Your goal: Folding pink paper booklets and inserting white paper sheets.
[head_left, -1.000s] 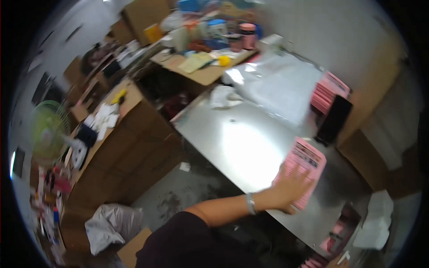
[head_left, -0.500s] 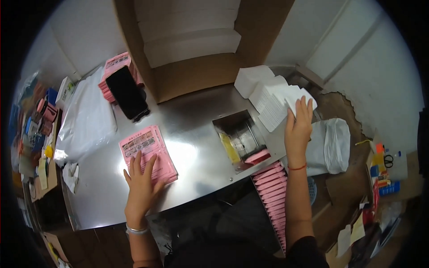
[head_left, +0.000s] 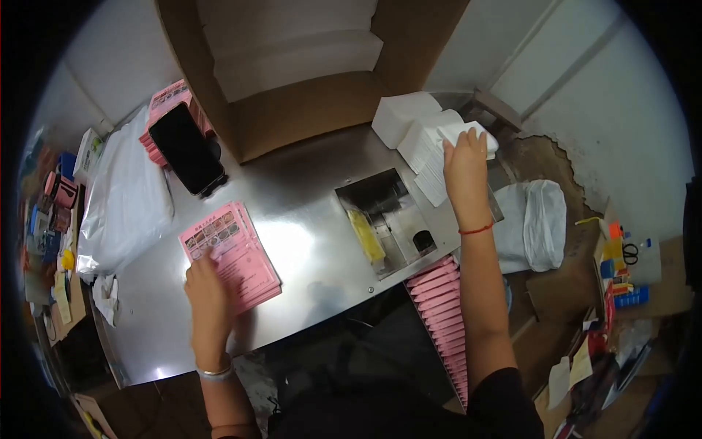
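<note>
My left hand (head_left: 210, 306) rests at the left edge of a stack of flat pink printed packets (head_left: 248, 272), its fingers bent together on the top one. How firmly they grip it is hidden by the back of the hand. On the right, my right hand (head_left: 466, 174) pinches white folded paper napkins (head_left: 431, 162) at the near end of their leaning row. Between the hands, a rectangular opening (head_left: 398, 256) in the steel table holds a yellow piece (head_left: 365, 235) along its left side.
Pink packets (head_left: 439, 304) line up in a column below the table's front edge. A phone (head_left: 186, 148) leans on another pink stack (head_left: 155, 155). Clear plastic bags (head_left: 124, 197) lie left, a cardboard box (head_left: 300, 121) stands behind, and a white sack (head_left: 537, 227) sits right.
My left hand's spread fingers have curled in at the pink stack's left edge. My right hand has closed on the napkins. The pink packet in the table opening has gone from there.
</note>
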Available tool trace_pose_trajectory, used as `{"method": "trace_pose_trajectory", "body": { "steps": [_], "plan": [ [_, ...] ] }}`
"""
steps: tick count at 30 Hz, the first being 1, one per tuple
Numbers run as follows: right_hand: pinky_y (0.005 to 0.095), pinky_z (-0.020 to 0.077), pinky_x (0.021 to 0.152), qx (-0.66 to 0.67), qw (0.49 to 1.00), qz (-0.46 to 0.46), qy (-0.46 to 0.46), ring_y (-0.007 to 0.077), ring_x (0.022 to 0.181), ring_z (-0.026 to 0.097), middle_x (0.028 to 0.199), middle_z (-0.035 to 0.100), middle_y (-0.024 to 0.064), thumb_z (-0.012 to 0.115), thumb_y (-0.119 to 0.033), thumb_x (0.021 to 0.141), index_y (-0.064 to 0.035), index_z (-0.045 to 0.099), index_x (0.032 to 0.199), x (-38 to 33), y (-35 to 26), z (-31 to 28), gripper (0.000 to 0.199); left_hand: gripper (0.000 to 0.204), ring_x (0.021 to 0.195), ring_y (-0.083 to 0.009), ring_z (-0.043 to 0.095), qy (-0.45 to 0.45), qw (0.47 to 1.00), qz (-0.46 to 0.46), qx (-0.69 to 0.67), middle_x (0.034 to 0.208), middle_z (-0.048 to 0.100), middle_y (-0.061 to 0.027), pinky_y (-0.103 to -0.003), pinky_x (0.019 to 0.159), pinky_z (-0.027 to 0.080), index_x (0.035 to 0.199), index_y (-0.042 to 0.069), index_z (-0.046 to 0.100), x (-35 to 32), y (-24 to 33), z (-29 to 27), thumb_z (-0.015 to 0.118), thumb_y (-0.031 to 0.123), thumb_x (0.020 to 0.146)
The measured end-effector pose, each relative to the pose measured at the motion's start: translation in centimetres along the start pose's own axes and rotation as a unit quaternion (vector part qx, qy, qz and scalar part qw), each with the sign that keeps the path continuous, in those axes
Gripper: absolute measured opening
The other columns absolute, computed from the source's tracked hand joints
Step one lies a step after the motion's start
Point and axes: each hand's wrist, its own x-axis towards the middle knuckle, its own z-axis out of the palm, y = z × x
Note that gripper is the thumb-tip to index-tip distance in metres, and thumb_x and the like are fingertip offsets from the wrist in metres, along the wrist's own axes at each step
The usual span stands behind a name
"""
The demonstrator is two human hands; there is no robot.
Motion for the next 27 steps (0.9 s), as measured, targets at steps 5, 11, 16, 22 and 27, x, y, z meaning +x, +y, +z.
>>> {"method": "trace_pose_trajectory", "body": {
  "steps": [5, 11, 16, 22, 27],
  "plan": [
    [0.0476, 0.0462, 0.093, 0.007, 0.987, 0.025, -0.156, 0.0422, 0.103, 0.059, 0.114, 0.062, 0.0246, 0.066, -0.018, 0.082, 0.0107, 0.064, 0.100, 1.1, 0.2, -3.7, 0.034, 0.026, 0.107, -0.0384, 0.047, 0.069, 0.982, 0.066, 0.160, 0.110, 0.050, -0.0187, -0.054, 0.094, 0.034, 0.098, 0.004, 0.057, -0.3, -1.8, 3.1, 0.067, 0.023, 0.084],
    [0.0429, 0.0462, 0.092, 0.114, 0.982, -0.040, -0.148, 0.0383, 0.099, 0.057, 0.111, 0.064, 0.0205, 0.067, -0.012, 0.073, 0.0041, 0.069, 0.102, 2.0, 4.7, -2.0, 0.033, 0.026, 0.114, -0.0432, 0.046, 0.067, 0.963, 0.258, -0.048, 0.125, 0.049, -0.0240, -0.054, 0.091, 0.038, 0.094, 0.005, 0.055, -1.8, 8.5, 6.6, 0.071, 0.015, 0.078],
    [0.0432, 0.0447, 0.092, 0.145, 0.985, -0.081, 0.045, 0.0342, 0.100, 0.056, 0.113, 0.065, 0.0135, 0.066, -0.010, 0.079, -0.0042, 0.069, 0.108, 0.3, 5.5, -1.6, 0.030, 0.039, 0.139, -0.0537, 0.024, -0.027, 0.951, 0.285, -0.120, 0.147, 0.034, -0.0302, -0.071, 0.108, 0.020, 0.105, 0.002, 0.058, -3.9, 12.1, 9.7, 0.074, 0.024, 0.077],
    [0.0636, 0.0333, 0.106, 0.388, 0.813, -0.388, -0.195, 0.0326, 0.120, 0.057, 0.125, 0.062, 0.0080, 0.061, -0.015, 0.085, -0.0165, 0.069, 0.115, -15.7, -7.3, -8.4, 0.031, 0.061, 0.130, -0.0445, 0.040, 0.000, 0.952, 0.306, -0.024, 0.142, 0.042, -0.0234, -0.062, 0.106, 0.029, 0.122, 0.001, 0.056, -2.9, 8.0, 8.0, 0.073, 0.026, 0.070],
    [0.0663, 0.0219, 0.110, 0.346, 0.895, -0.255, -0.118, 0.0306, 0.105, 0.061, 0.102, 0.063, 0.0091, 0.056, -0.015, 0.084, -0.0135, 0.069, 0.106, -13.6, -9.9, -4.6, 0.026, 0.042, 0.130, -0.0440, 0.038, 0.027, 0.963, 0.244, -0.116, 0.139, 0.042, -0.0217, -0.058, 0.105, 0.030, 0.101, 0.003, 0.053, -3.1, 9.2, 7.5, 0.076, 0.010, 0.067]
  ]
}}
